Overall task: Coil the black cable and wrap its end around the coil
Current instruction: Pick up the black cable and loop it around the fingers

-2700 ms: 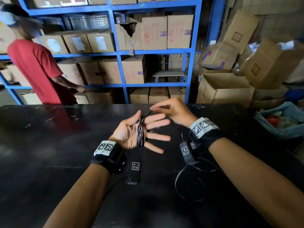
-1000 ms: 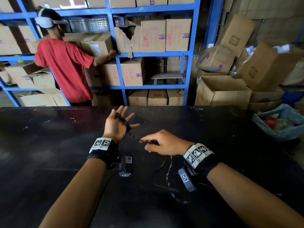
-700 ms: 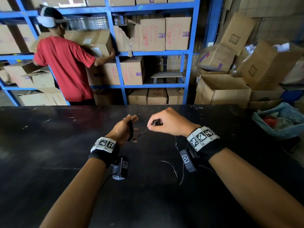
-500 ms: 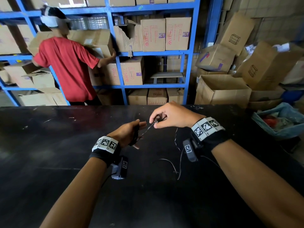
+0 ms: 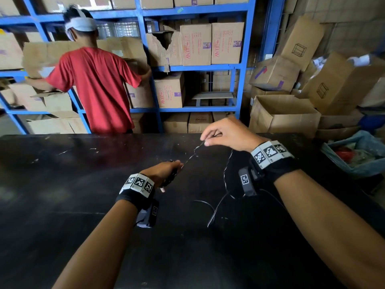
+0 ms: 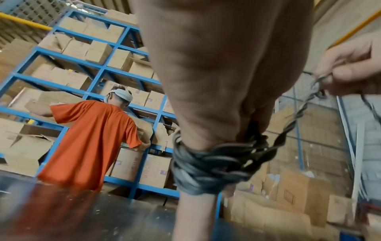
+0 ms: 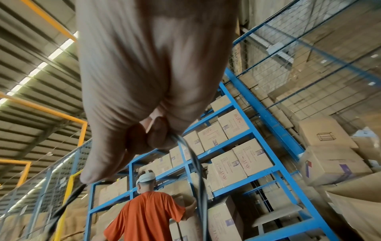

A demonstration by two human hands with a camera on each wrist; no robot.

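Your left hand (image 5: 164, 172) is closed around the coil (image 6: 214, 164) of black cable (image 5: 190, 157), which is wound around its fingers (image 6: 195, 208) above the black table (image 5: 62, 195). Your right hand (image 5: 231, 132), farther and to the right, pinches the cable between thumb and fingertips. A taut span runs between both hands. The free remainder hangs from the right hand onto the table.

black table (image 5: 62, 205), scuffed, pale specks; loose black cable (image 5: 216, 207) end trails on it.
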